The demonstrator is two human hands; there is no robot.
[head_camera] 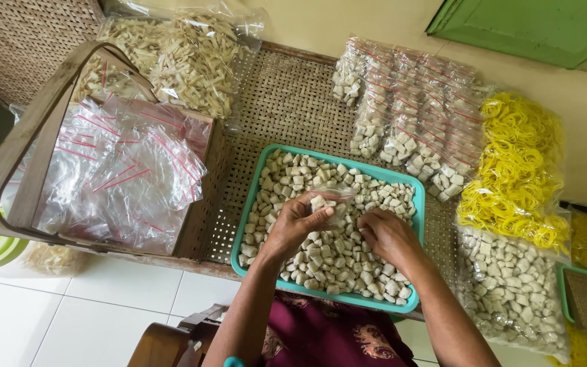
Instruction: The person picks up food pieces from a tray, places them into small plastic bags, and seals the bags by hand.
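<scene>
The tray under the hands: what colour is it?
The tray is teal green, seen best in the head view.

Clear filled bags top right; empty red-striped bags in basket left.

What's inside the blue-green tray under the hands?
The teal tray is full of small pale cracker chunks. The left hand holds a little clear bag over them; the right hand reaches in. The tray's bottom is covered.
</scene>
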